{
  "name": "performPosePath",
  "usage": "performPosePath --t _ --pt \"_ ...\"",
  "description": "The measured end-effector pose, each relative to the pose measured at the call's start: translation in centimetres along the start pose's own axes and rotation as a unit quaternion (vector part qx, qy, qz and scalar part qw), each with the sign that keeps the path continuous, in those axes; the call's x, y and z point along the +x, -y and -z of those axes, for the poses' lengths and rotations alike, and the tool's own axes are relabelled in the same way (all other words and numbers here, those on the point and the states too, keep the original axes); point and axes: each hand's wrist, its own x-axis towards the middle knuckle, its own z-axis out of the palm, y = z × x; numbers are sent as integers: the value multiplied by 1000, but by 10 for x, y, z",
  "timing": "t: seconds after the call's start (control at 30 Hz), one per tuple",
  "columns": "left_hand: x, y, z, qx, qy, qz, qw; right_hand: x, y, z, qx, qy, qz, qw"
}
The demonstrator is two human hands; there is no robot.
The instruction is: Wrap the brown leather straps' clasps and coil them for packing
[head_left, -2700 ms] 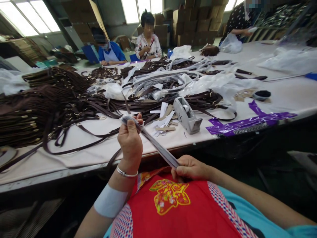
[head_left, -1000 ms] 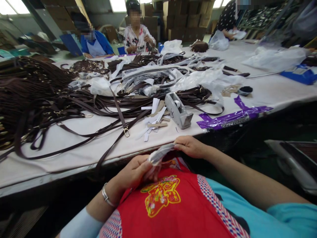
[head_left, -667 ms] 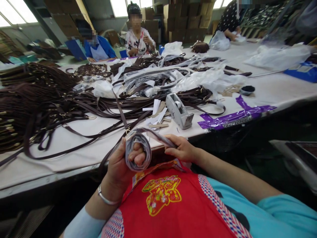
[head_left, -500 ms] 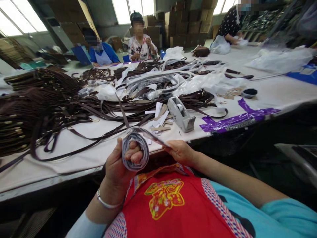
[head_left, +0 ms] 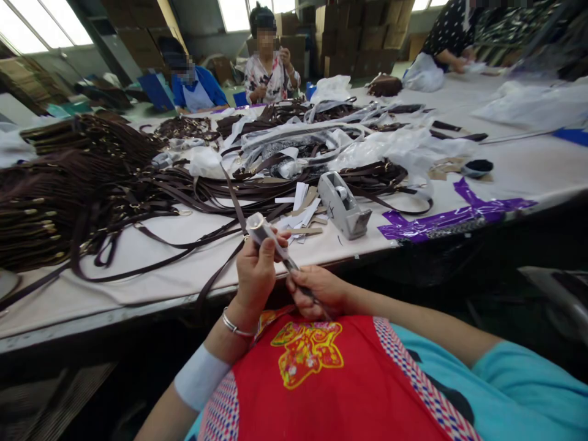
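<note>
My left hand (head_left: 260,266) is wrapped round a whitish-grey wrapping roll (head_left: 258,228), whose end sticks up above the fingers. Below and to the right, my right hand (head_left: 319,288) pinches a dark strap wrapped in film (head_left: 294,269) that runs down from the roll. Just behind my left hand a dark strap (head_left: 233,199) slants across the table edge. White and tan paper strips (head_left: 301,211) lie beyond my hands, beside a grey tape dispenser (head_left: 342,205).
Piles of dark brown straps (head_left: 41,202) cover the left of the table (head_left: 124,294). Clear plastic wrapping (head_left: 367,150) lies mid-table. Purple tape (head_left: 452,217) marks the front edge at right. Three people work across the table, one in a floral top (head_left: 271,76). Cartons stand behind.
The roll has turned from face-on to upright and tilted, and moved up and right with my left hand. My right hand has come lower, close to the left. The camera view has shifted slightly.
</note>
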Motion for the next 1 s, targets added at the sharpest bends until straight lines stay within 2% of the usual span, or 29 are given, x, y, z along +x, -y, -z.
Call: performPosePath --t 0.07,0.17,0.27,0.37,0.47,0.57,0.63,0.67,0.73,0.77,0.8,0.83,0.9,0.93,1.0 --pt "-5 8 5 161 64 -70 982 1 3 7 69 38 -20 997" --pt "-8 16 15 321 167 -160 918 -1 5 18 112 51 -44 991" --pt "-7 17 27 385 276 -202 857 -4 3 28 120 51 -82 988" --pt "-7 17 36 412 378 -203 804 -6 -4 34 128 60 -119 983" --pt "-10 24 39 438 403 -203 777 -5 -11 36 137 67 -130 980" --pt "-15 33 36 446 354 -179 802 -6 -13 36 134 67 -119 981" --pt "-19 34 33 426 313 -105 842 -12 -8 36 108 70 -98 987" --pt "-21 32 33 397 301 -37 866 -16 -4 37 80 65 -83 991" --pt "-24 24 34 293 287 151 900 -28 10 39 -2 19 -30 999" --pt "-25 18 36 221 287 254 897 -34 18 39 -54 -27 14 998" --pt "-27 12 38 147 287 344 882 -41 27 39 -118 -82 69 987" --pt "-28 6 40 83 286 415 860 -46 35 38 -192 -139 129 963" --pt "-30 -3 43 -1 295 504 812 -52 49 33 -362 -204 244 876" --pt "-31 -6 44 -25 306 529 792 -53 53 29 -447 -199 285 824" --pt "-33 -9 44 -53 318 555 767 -50 55 22 -579 -128 323 738"
